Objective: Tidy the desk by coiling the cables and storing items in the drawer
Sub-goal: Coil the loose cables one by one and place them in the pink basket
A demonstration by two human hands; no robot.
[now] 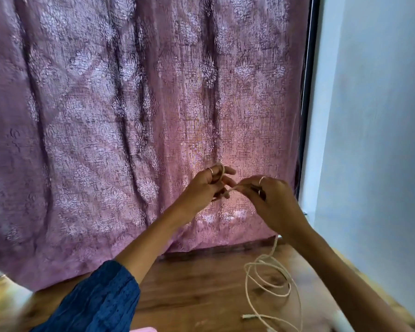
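Observation:
A thin white cable [267,281] lies in loose loops on the wooden desk [197,283] at the lower right, and its plug end rests near the front edge. One strand rises behind my right wrist up to both hands. My left hand [205,188] is raised in front of the curtain with a turn of the cable wound round its fingers. My right hand [266,197] is close beside it, pinching the cable where it crosses between the two hands.
A mauve patterned curtain [130,116] hangs behind the desk and drapes onto its back edge. A pale blue wall [381,116] runs along the right side. A pink object [144,329] shows at the bottom edge.

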